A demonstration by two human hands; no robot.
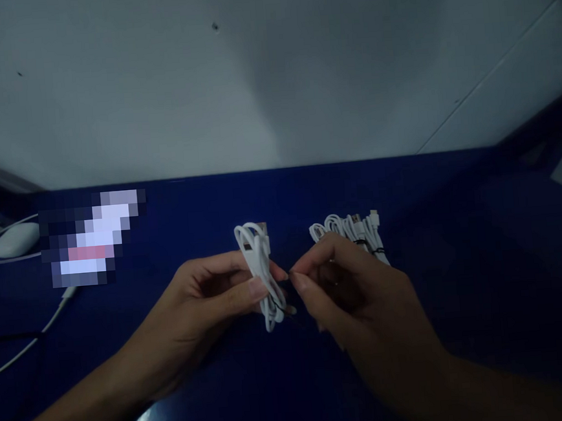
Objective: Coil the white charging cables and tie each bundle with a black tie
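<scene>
Open room between hands [191,308] [365,294] and far table edge [201,179]

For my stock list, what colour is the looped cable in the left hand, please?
The looped cable is white, clearest in the head view.

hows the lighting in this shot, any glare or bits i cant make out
Head view: dim overall, with a broad soft shadow on the pale wall; head view: a bright glare streak on the blue tabletop, bottom edge, left of centre; head view: blocky pixelation hides the bright patch at left; head view: too dim to identify what the right hand pinches.
</scene>
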